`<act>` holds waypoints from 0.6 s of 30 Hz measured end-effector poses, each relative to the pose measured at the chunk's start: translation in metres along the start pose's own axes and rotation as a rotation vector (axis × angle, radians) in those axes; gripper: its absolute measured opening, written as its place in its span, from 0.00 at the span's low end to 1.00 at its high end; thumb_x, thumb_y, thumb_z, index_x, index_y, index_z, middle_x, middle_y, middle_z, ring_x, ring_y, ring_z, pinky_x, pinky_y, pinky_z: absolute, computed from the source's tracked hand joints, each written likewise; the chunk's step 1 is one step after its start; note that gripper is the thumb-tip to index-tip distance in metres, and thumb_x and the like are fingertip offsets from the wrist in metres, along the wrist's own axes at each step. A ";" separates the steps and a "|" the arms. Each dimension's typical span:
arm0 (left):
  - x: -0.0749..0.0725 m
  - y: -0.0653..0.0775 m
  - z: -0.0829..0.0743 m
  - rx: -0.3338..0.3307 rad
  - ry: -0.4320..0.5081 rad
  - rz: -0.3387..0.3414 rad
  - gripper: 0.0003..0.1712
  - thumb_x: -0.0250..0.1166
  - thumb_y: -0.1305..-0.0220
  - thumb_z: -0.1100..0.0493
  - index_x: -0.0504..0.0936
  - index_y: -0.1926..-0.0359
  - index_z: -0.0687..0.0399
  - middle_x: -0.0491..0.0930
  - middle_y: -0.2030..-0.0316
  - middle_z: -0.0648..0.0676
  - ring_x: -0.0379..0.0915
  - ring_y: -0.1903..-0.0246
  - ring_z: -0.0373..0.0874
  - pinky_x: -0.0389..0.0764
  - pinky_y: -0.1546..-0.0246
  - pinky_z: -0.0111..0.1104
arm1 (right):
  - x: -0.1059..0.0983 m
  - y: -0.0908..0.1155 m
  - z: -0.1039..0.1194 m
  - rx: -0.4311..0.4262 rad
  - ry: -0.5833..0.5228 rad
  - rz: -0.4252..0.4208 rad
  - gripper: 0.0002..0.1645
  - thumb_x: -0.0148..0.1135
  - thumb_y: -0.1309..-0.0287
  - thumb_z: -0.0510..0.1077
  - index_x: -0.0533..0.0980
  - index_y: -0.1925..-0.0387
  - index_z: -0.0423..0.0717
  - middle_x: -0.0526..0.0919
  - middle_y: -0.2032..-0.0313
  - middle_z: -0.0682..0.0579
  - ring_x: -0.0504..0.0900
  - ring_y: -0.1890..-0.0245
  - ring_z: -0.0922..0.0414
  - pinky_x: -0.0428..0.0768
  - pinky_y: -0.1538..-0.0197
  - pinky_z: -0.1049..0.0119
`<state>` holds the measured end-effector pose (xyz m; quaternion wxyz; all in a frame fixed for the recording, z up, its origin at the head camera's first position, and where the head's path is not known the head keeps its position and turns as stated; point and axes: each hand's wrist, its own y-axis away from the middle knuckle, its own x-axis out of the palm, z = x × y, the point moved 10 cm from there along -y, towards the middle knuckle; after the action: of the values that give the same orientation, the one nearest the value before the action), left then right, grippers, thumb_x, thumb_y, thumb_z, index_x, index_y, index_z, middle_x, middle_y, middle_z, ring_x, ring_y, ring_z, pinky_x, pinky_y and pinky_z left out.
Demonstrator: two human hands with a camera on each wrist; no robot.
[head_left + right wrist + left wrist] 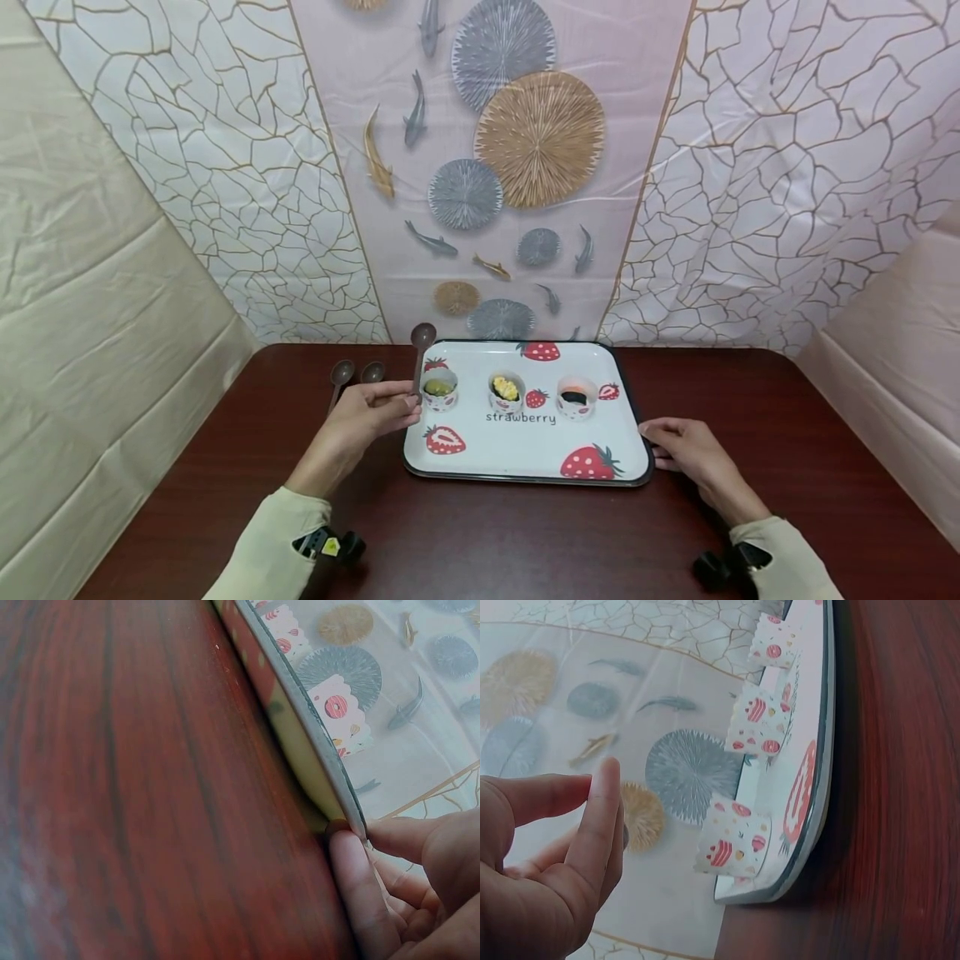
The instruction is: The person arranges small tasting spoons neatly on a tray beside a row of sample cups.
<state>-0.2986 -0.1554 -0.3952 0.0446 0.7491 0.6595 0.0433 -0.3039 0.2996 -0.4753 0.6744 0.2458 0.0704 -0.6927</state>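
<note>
My left hand [362,420] pinches a brown spoon [423,337] by the end of its handle, bowl up, beside the left cup. In the left wrist view, the fingers [596,825] hide most of the spoon. A white tray [495,454] with strawberry prints and a dark rim lies on the table. Three small printed paper cups stand on it: the left cup [441,402] with green food, the middle cup [506,407] with yellow pieces, the right cup [574,408] with something dark. With thumb and fingers, my right hand [693,454] grips the tray's right edge.
Two more brown spoons lie on the table left of the tray, one spoon [342,372] partly behind my left hand and another spoon [372,372] beside it. The dark red wooden table [510,542] ends at a patterned cloth backdrop [510,250].
</note>
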 end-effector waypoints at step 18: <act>0.025 0.002 -0.008 0.042 0.005 0.047 0.23 0.63 0.27 0.71 0.75 0.34 0.77 0.89 0.54 0.61 0.88 0.62 0.38 0.87 0.53 0.31 | 0.000 0.003 0.002 -0.013 -0.007 0.006 0.28 0.57 0.21 0.47 0.75 0.37 0.24 0.83 0.49 0.40 0.80 0.62 0.59 0.87 0.62 0.69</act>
<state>-0.2940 -0.1308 -0.3872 0.0261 0.7649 0.6428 0.0324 -0.3019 0.2988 -0.4730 0.6783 0.2394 0.0719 -0.6910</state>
